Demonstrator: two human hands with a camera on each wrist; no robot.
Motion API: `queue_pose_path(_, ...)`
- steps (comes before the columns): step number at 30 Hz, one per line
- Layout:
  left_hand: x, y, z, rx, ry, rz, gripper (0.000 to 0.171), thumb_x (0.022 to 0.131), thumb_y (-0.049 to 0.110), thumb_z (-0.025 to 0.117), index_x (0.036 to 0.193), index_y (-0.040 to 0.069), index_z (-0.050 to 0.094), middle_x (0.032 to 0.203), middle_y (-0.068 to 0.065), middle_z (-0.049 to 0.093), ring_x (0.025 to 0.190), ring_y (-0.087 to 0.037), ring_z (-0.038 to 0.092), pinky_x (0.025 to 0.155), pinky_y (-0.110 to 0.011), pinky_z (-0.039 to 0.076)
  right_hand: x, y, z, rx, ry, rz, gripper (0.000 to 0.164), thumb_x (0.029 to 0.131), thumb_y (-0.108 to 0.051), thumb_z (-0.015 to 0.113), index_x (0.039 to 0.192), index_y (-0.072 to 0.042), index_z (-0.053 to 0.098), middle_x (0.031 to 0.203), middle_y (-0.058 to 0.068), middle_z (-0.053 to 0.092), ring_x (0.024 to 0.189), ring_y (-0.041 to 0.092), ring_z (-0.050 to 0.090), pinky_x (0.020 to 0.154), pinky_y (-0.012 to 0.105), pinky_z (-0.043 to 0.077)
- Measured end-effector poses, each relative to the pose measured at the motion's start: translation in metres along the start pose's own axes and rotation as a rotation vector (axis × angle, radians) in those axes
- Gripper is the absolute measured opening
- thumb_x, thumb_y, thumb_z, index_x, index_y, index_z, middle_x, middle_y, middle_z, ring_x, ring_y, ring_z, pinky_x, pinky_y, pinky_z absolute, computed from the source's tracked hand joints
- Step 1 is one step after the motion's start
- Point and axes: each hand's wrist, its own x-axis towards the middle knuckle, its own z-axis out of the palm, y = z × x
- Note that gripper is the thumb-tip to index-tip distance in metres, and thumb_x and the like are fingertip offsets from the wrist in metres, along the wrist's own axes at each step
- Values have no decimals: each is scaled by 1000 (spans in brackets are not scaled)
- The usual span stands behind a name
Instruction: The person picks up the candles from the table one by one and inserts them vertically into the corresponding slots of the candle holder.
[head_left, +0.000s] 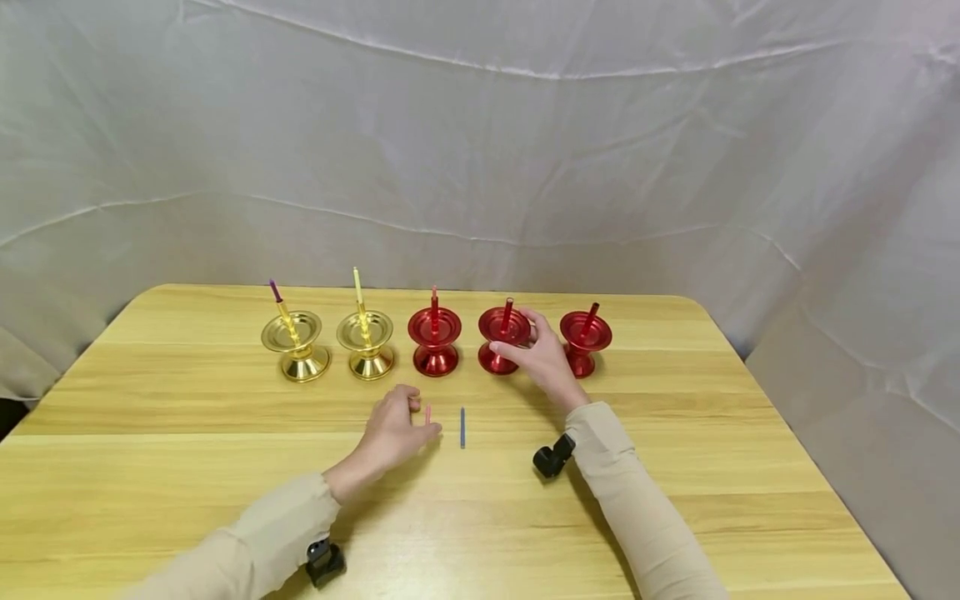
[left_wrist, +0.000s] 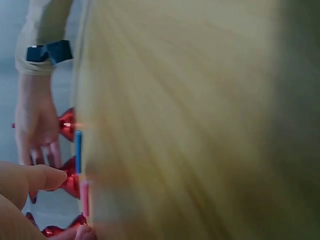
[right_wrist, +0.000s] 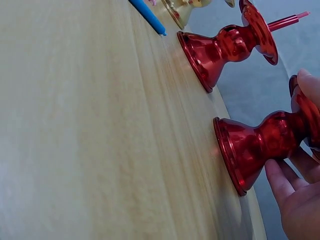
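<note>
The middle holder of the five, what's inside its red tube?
A pink candle stands in the tube. Only its tip shows above the top; the tube covers the rest, so how far down it goes can't be seen.

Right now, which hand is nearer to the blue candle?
Left. The left hand is just left of the blue candle, not touching; the right hand is farther, beyond and right, gripping a red holder.
</note>
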Motion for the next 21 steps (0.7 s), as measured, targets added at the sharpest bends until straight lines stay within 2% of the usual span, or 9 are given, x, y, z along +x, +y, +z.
queue_pose_path(3,1,-3,1,117,1,51,35,74,11,77,102,-3,62,98,-12,61,96,-32,55,87,-49,44,0,0,0,6,-4,-1,85,79,-23,81,147,-5,33,136,19,51,123,30,50,104,40,40)
queue_pose_path(5,2,-5,3,186,4,88,25,74,11,77,91,2,63,92,-9,60,91,-30,56,84,-49,44,0,0,0,7,-7,-1,85,79,-23,81,147,-4,33,137,19,50,124,30,50,104,40,40)
queue_pose_path(8,5,-8,4,233,31,146,23,75,8,76,92,0,63,83,-5,58,83,-26,56,81,-48,46,1,1,-1,4,-6,4,86,79,-24,81,147,-5,33,138,18,49,125,30,49,104,40,40)
queue_pose_path(12,9,-11,4,199,61,221,28,77,-3,70,102,-10,61,76,-4,60,73,-22,58,75,-44,49,2,2,-2,8,-8,1,86,79,-24,81,147,-5,32,138,18,50,124,30,50,104,40,40)
queue_pose_path(14,10,-11,2,184,56,249,27,77,-8,66,103,-11,60,76,-6,62,72,-21,58,73,-42,51,2,2,-2,7,-8,-3,86,79,-24,81,147,-4,32,138,18,49,124,30,50,104,40,40)
queue_pose_path(17,12,-9,2,154,45,276,22,81,-9,65,103,-10,63,80,-9,61,73,-21,57,70,-39,51,1,1,-2,1,-7,-4,86,79,-24,81,147,-5,32,138,19,50,124,30,50,104,40,40)
queue_pose_path(21,13,-2,1,59,69,319,17,87,-7,63,103,-5,67,87,-7,60,79,-20,56,71,-36,50,0,1,-2,-11,-7,-2,86,79,-25,81,147,-5,32,137,18,50,124,30,50,104,40,40)
